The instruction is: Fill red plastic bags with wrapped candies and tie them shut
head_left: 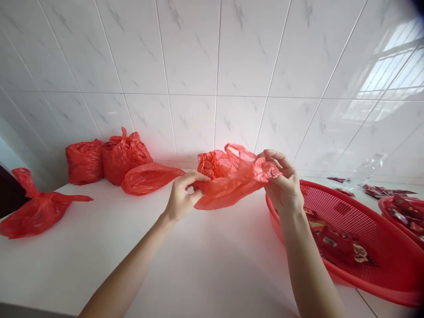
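Left hand [185, 192] pinches one side of a red plastic bag [228, 192]; right hand [283, 183] grips its crumpled other end. The bag spans between them, above the table [212, 265], whose surface extends below both hands. Red basket [361, 225] limits room right; tiled wall [192, 48] bounds beyond.

Two baskets [391, 247] [384, 204], one bottle [369, 170], perhaps six red bags [228, 194] [209, 164] [150, 179] [126, 154] [84, 161] [36, 216].

Both forearms [130, 269] reach forward, the left hand [181, 196] pinching, the right hand [287, 187] upright and half-curled.
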